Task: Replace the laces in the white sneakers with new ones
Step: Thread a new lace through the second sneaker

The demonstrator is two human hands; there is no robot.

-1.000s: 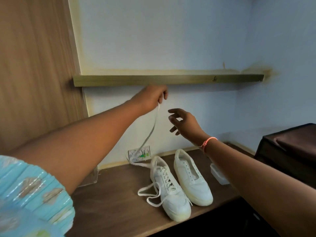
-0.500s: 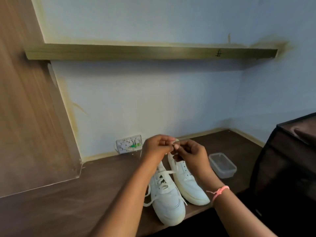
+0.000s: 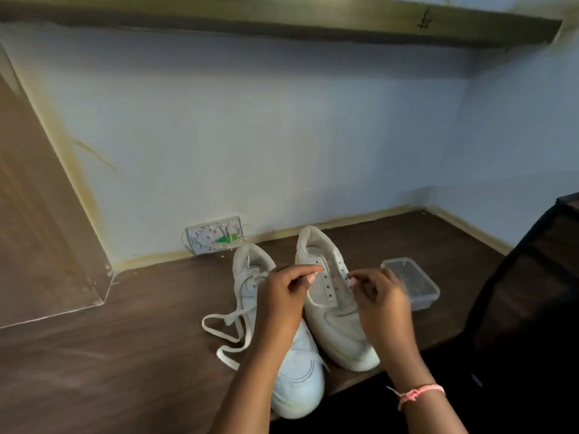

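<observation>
While both hands hover over the unlaced sneaker, a lace end sits pinched at each grip.

Two white sneakers stand side by side on the tabletop (image 3: 94,355), toes toward the person: the left sneaker (image 3: 294,371) is laced, its loose ends looping onto the wood beside it, and the right sneaker (image 3: 335,311) shows bare eyelets. The left hand (image 3: 282,296) pinches a pale lace (image 3: 316,270) tip between thumb and fingers; the right hand (image 3: 380,296) has its fingers curled, seemingly clamped on the other end (blur hides the lace there). A flat lace is light, limp and a little slippery, so it likely handles best held close behind the stiff tip, where it can be aimed at an eyelet without buckling. The shoe is light and may slide under a tug. A clear tub (image 3: 416,289) sits just beside it.
</observation>
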